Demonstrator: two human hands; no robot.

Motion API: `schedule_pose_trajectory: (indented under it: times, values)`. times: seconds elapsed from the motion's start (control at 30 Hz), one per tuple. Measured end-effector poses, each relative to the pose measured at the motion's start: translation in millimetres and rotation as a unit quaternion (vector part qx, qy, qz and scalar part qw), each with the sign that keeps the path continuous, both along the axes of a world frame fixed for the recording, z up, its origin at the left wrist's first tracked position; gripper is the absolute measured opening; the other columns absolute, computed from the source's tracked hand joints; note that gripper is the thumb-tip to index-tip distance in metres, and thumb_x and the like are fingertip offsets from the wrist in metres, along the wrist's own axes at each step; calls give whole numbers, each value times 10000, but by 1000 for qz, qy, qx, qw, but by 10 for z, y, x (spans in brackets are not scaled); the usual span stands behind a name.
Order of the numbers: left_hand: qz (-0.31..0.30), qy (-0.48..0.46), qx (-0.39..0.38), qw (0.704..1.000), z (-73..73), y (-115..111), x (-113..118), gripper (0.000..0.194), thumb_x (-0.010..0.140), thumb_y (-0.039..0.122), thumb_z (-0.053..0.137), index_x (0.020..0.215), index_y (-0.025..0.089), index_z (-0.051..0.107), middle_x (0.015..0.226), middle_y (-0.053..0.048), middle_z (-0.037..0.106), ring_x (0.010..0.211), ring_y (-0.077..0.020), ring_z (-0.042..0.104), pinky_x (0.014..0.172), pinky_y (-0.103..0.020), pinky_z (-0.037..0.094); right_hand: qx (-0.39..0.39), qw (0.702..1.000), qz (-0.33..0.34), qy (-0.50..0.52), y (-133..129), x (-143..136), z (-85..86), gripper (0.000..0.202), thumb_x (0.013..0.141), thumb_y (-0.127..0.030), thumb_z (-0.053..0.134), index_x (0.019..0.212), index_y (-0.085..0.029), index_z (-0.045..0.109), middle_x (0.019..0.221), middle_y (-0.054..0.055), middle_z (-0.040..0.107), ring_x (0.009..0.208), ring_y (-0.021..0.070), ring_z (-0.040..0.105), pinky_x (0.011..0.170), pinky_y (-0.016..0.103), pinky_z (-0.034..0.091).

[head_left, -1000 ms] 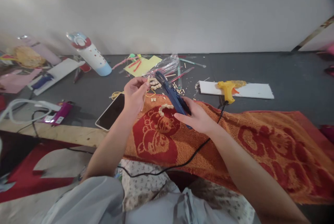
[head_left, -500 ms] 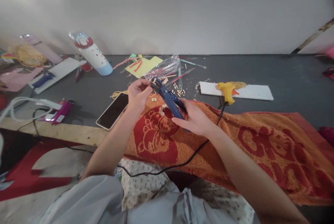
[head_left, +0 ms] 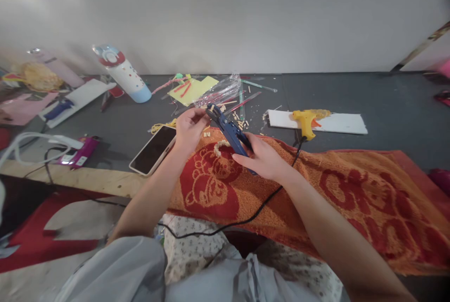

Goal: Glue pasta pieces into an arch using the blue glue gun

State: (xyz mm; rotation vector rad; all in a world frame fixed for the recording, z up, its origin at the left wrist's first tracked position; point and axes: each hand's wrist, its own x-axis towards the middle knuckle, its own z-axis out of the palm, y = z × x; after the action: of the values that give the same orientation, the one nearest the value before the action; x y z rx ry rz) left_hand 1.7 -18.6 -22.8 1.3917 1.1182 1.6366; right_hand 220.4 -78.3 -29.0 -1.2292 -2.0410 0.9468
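Blue pliers [head_left: 230,134] are gripped by their handles in my right hand [head_left: 265,156], with the jaws pointing up and left. My left hand [head_left: 191,128] is at the jaws, thumb and fingertips pinched on something small, perhaps a thin light stick, too small to make out. Below the pliers, a ring of small pale pieces [head_left: 218,148] lies on the orange and red towel [head_left: 211,189]. Two short pale pieces [head_left: 206,134] sit at the towel's upper edge. Several more cut pieces [head_left: 241,124] are scattered on the dark table behind the tool.
A phone [head_left: 153,149] lies left of my left wrist. Behind are yellow paper [head_left: 193,90], clear plastic wrap [head_left: 221,91] and a white bottle [head_left: 126,74]. To the right, a yellow glue gun [head_left: 307,124] rests on a white board [head_left: 348,124], its black cord crossing the towel.
The pliers have shifted slightly to the right, and their handles look closer together. My left hand has moved slightly right with them.
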Motion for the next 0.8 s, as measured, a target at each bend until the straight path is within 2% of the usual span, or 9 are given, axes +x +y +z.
schedule_pose_trajectory:
  times: [0.13, 0.27, 0.4, 0.6, 0.8]
  values:
    - [22, -5, 22, 1000, -22, 35, -27, 312, 607, 219, 817, 769, 201, 551, 657, 45, 641, 588, -102, 608, 581, -240, 517, -15, 1000, 13, 19, 15, 13, 8, 504, 841, -456, 619, 1247, -177, 511, 1243, 140, 646, 1137, 304, 622, 985, 463, 467]
    - [10, 4, 29, 1000, -28, 67, -78, 396, 609, 106, 751, 780, 230, 415, 652, 66, 621, 585, -92, 596, 564, -223, 488, -27, 999, 27, 24, 29, 36, 10, 510, 847, -477, 602, 1245, -169, 514, 1236, 138, 647, 1128, 307, 620, 996, 475, 455]
    - [-8, 48, 36, 998, -31, 77, -119, 410, 639, 113, 726, 774, 235, 359, 659, 69, 597, 588, -83, 578, 563, -222, 474, -27, 998, 39, 31, 41, 61, 23, 509, 862, -473, 573, 1258, -160, 512, 1246, 140, 649, 1141, 307, 619, 1005, 469, 449]
    - [-2, 105, 71, 992, -35, 74, -145, 432, 682, 147, 742, 774, 237, 330, 656, 69, 543, 595, -80, 560, 558, -219, 473, -41, 998, 38, 32, 64, 95, 22, 540, 851, -449, 583, 1290, -142, 518, 1305, 161, 635, 1194, 329, 600, 1040, 493, 429]
    - [-2, 117, 70, 991, -23, 64, -148, 438, 672, 125, 740, 754, 232, 323, 660, 65, 531, 603, -81, 555, 543, -210, 466, -55, 994, 56, 74, 78, 110, -15, 543, 866, -440, 591, 1344, -196, 512, 1388, 115, 601, 1290, 311, 554, 1120, 502, 379]
